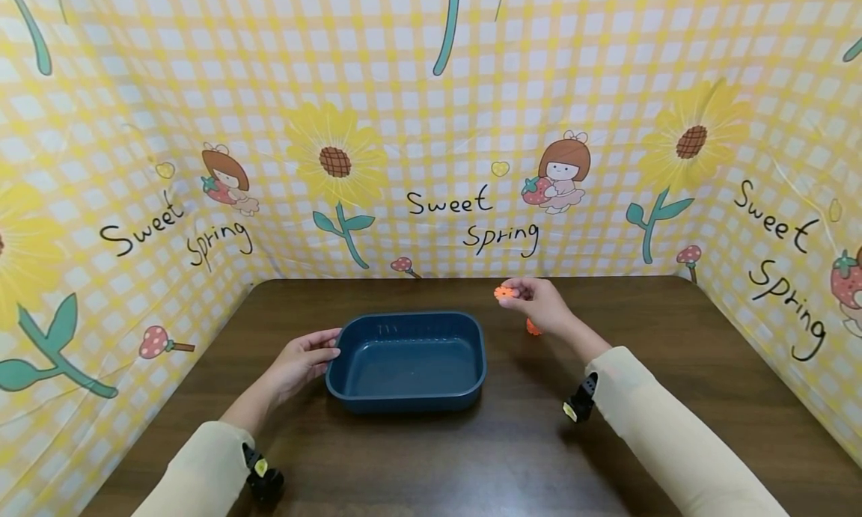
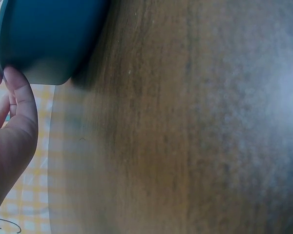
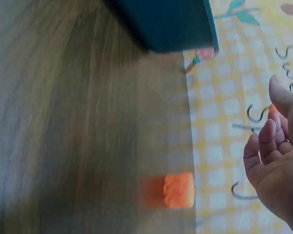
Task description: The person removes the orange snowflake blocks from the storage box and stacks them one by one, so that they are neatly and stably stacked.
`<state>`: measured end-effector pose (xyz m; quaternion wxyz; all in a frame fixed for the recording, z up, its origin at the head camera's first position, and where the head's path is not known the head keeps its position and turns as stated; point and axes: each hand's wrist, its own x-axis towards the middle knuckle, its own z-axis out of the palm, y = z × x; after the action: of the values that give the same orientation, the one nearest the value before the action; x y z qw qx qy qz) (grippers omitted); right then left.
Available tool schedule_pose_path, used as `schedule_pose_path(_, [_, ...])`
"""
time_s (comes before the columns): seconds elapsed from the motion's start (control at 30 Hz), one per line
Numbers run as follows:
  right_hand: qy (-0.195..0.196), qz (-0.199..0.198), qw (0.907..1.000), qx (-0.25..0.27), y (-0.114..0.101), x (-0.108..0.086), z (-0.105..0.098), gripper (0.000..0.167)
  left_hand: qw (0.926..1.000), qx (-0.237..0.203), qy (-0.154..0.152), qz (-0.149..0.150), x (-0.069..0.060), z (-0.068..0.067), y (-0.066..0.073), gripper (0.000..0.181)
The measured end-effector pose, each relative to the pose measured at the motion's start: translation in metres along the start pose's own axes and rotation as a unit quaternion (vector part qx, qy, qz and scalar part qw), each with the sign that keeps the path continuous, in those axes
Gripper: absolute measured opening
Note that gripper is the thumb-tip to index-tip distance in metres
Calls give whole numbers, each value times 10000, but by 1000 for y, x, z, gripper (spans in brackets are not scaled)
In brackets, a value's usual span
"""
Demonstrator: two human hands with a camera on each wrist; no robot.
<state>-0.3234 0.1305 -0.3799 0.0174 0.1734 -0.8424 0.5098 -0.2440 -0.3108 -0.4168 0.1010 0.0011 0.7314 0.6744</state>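
Observation:
A dark blue rectangular basin (image 1: pixel 407 405) with rounded corners stands on the brown table. My left hand (image 1: pixel 304 361) pinches its left rim, thumb and fingers on either side of the wall; the left wrist view shows that thumb (image 2: pixel 20 90) against the basin's side (image 2: pixel 49 44). Beyond the basin's right far corner, my right hand (image 1: pixel 539 304) is raised, pinching a small orange piece with a scalloped, flower-like edge (image 1: pixel 504 293). In the right wrist view, the fingers mostly hide that piece. A second orange piece (image 3: pixel 178 190) rests on the table below the right hand, partly covered in the head view.
The brown wooden table (image 1: pixel 417 465) ends at the back against a yellow checked cloth (image 1: pixel 431 113) printed with flowers and lettering. The same cloth rises along both sides. Each wrist carries a small black camera, one by the left sleeve (image 1: pixel 195 465).

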Motion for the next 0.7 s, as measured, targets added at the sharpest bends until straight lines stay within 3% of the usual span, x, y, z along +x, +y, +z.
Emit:
schedule_pose_path(0.33, [208,471,9986,126,27,-10,-17,32,10000,-17,21,-33,-1,2,1,53])
schedule_pose_path(0.7, [191,513,9984,147,60,-16,-27,36,10000,12,36,11,-3,2,3,54])
